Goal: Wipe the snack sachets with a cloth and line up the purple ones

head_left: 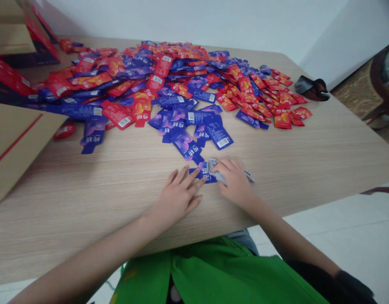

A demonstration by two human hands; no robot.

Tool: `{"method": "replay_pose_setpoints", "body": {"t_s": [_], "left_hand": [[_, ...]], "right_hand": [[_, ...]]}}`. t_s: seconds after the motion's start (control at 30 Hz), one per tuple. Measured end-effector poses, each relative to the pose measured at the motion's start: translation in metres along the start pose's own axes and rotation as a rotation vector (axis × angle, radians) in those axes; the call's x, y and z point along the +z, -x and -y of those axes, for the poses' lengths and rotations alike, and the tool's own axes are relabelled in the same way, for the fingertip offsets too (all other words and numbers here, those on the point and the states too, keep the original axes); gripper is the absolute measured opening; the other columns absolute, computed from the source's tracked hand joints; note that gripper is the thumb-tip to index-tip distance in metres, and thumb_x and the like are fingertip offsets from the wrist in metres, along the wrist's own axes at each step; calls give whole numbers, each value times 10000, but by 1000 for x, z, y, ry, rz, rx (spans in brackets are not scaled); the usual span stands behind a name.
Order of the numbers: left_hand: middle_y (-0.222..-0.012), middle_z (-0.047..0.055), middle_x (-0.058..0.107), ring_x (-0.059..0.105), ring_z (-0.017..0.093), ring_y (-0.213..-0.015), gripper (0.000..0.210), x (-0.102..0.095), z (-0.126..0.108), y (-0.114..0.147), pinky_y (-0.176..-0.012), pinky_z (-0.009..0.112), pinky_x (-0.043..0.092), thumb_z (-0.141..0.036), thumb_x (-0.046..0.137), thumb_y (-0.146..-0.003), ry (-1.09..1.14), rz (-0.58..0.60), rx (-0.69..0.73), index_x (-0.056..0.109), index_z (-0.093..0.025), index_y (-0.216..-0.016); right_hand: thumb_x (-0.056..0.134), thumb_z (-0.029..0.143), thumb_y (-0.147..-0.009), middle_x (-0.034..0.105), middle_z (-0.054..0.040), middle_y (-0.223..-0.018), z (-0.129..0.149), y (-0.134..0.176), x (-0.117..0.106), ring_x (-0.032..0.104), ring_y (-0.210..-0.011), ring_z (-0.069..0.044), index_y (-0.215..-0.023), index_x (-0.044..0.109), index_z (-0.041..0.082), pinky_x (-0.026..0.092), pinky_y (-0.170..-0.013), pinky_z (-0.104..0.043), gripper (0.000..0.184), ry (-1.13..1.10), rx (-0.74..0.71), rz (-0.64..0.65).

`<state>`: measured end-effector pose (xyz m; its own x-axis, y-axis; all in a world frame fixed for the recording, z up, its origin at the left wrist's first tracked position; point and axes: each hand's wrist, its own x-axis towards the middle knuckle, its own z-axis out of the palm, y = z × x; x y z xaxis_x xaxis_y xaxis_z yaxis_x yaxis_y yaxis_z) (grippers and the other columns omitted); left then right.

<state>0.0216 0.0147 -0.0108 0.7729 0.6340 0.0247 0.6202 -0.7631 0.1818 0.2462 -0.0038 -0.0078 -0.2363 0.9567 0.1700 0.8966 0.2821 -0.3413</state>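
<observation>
A blue-purple sachet (205,172) lies flat on the table near its front edge. My left hand (178,192) has its fingers spread, with the fingertips on the sachet's left end. A crumpled grey cloth (213,165) is bunched under the fingers of my right hand (234,179), which presses it onto the sachet's right end. Just beyond, another blue sachet (185,145) nearly touches the one under my hands. More blue sachets (219,134) lie loosely overlapped behind it.
A wide heap of red and blue sachets (159,67) covers the back of the table (134,169). An open cardboard box (20,143) stands at the left. Near the right edge lies a dark object (311,88) I cannot make out. A white wall (245,25) rises behind.
</observation>
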Motion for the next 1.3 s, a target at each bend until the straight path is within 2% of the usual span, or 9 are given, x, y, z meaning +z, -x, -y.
{"method": "replay_pose_setpoints", "body": {"t_s": [0.2, 0.37, 0.5, 0.57, 0.7, 0.87, 1.03, 1.13, 1.3], "left_hand": [[-1536, 37, 397, 328, 334, -1410, 453, -1, 1, 0, -1117, 553, 308, -414, 488, -957, 19, 17, 1, 513, -300, -1394], [-1542, 59, 384, 330, 335, -1410, 476, -2, 2, -1, -1117, 556, 309, -427, 502, -948, 16, 11, 22, 505, -284, -1402], [-1463, 82, 486, 348, 342, -1400, 432, -5, 0, -2, -1102, 549, 332, -414, 508, -944, -13, 24, 15, 569, -256, -1341], [-1452, 72, 501, 360, 340, -1395, 397, -6, 0, -3, -1090, 551, 347, -380, 516, -940, -21, 34, 0, 595, -261, -1310], [-1511, 25, 436, 373, 330, -1389, 414, -7, -1, -3, -1067, 561, 369, -325, 497, -943, -18, 45, -6, 552, -317, -1353], [-1423, 74, 520, 460, 307, -1317, 363, -16, 1, -12, -1040, 490, 415, -282, 544, -900, 56, 15, 20, 642, -242, -1247], [-1013, 60, 661, 629, 208, -951, 271, -25, 3, -45, -862, 379, 491, -319, 479, -959, 156, -48, -80, 705, -191, -885], [-1127, 105, 622, 573, 280, -1060, 341, -21, 1, -61, -880, 417, 473, -451, 634, -873, 64, -43, -163, 638, -158, -1048], [-1152, 135, 603, 530, 329, -1110, 681, -11, 1, -70, -922, 451, 447, -512, 784, -706, 96, 41, -281, 526, -126, -1204]], "right_hand": [[515, 94, -762, 623, -75, -932, -52, 17, -21, 544, -901, -261, -894, 599, 208, 422, -826, -387, 194, -34, 122, -36], [513, 102, -767, 614, -78, -969, -22, 2, -26, 542, -932, -256, -953, 585, 203, 416, -845, -378, 222, -81, 82, -198], [526, 91, -749, 624, -55, -1040, 19, -8, -9, 520, -991, -243, -991, 602, 216, 395, -863, -371, 283, -121, -135, -19], [531, 86, -736, 628, -50, -1041, 22, -5, -2, 511, -985, -247, -979, 617, 224, 387, -849, -379, 293, -83, -131, 46], [531, 92, -731, 622, -58, -971, -13, 8, -7, 523, -936, -244, -891, 622, 218, 402, -843, -377, 224, -56, 46, 19], [519, 120, -730, 641, -56, -914, -61, 19, -26, 582, -897, -239, -856, 612, 214, 443, -824, -366, 183, -97, 179, -14], [610, 307, -791, 700, -50, -879, -61, 12, -34, 642, -746, -228, -1296, 529, 195, 472, -703, -340, 524, -123, 319, -7], [683, 475, -764, 721, -97, -1022, -59, 1, -34, 673, -876, -277, -1369, 515, 201, 494, -762, -381, 684, -81, 282, 94], [685, 411, -794, 724, -93, -1106, -58, -11, -33, 662, -995, -304, -1169, 683, 245, 490, -832, -419, 409, -63, 211, 162]]}}
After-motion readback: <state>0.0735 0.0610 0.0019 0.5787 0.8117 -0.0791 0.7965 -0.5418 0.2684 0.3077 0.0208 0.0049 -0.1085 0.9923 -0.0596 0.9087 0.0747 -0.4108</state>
